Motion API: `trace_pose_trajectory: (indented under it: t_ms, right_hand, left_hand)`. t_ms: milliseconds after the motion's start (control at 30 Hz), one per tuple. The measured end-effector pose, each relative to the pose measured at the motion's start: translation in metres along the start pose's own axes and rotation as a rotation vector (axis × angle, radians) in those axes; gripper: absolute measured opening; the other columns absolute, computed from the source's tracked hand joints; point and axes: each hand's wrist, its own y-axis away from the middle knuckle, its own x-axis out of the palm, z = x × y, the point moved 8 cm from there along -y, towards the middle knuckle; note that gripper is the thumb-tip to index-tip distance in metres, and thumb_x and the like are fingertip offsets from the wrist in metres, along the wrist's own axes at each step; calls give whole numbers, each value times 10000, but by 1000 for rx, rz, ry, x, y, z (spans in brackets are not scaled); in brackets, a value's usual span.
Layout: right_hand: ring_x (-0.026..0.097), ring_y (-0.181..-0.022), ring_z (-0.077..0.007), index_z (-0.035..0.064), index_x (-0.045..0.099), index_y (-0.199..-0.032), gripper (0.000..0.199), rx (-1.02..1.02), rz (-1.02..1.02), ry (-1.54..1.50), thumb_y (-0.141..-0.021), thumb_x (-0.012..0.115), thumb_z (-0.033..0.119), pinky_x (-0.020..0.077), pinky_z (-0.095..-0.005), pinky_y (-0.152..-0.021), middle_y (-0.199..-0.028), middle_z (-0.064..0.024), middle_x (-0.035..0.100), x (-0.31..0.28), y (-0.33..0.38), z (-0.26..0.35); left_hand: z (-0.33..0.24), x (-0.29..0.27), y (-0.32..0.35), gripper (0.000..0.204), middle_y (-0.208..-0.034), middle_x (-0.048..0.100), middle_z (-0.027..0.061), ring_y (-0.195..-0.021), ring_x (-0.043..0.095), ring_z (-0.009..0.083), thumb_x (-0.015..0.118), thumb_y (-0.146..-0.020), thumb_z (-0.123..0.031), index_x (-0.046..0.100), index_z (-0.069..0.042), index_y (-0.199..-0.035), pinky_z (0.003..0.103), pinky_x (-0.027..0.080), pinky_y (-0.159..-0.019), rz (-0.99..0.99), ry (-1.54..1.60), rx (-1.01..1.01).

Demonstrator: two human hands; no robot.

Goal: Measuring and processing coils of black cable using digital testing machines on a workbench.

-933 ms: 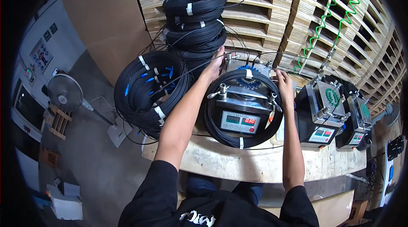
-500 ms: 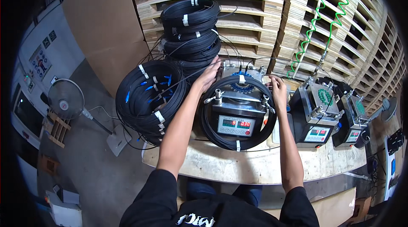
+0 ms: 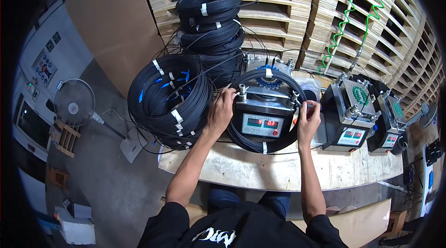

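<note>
Gripping the black cable coil [image 3: 260, 143] at opposite edges, both hands closed, left hand [image 3: 221, 112], right hand [image 3: 308, 120], workbench [image 3: 278, 173] front bare.

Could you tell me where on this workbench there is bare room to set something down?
The bare strip of wooden bench top along the near edge, below the metal winding machine, is free. Crowded: the stacked black cable coils left, two more grey machines right.
</note>
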Motion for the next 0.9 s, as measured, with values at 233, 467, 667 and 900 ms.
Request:
trace_pose_trajectory:
  t_ms: [233,467,667,900]
  right_hand:
    - [442,-594,-120,-23,588,-924,152,-87,-17,24,-981,625,113,380,-299,-546,-689,-60,537,1,5,-8]
    - [546,-644,-162,-32,586,-933,157,-54,30,51,-977,633,110,446,-308,-599,-753,-114,611,-1,4,-8]
    - [544,-603,-222,-36,575,-954,206,-80,64,146,-955,674,145,450,-345,-577,-726,-149,604,1,0,10]
    - [553,-578,-282,-33,527,-942,201,-94,77,187,-1002,597,145,429,-374,-538,-694,-184,596,4,-5,3]
  left_hand:
    - [-6,2,-12,154,-642,650,172,-544,645,366,414,-1060,-176,476,-38,-1086,425,501,-483,40,-166,-67]
    - [-26,23,-7,188,-706,665,224,-669,690,372,447,-1055,-201,457,-15,-1076,456,515,-554,203,55,-329]
    - [-18,38,-8,271,-829,676,225,-800,682,405,595,-994,-254,500,-2,-1030,460,519,-659,172,549,-282]
    - [-55,11,-35,209,-739,612,100,-707,605,264,720,-893,-205,617,-26,-927,367,481,-633,-18,129,-23]
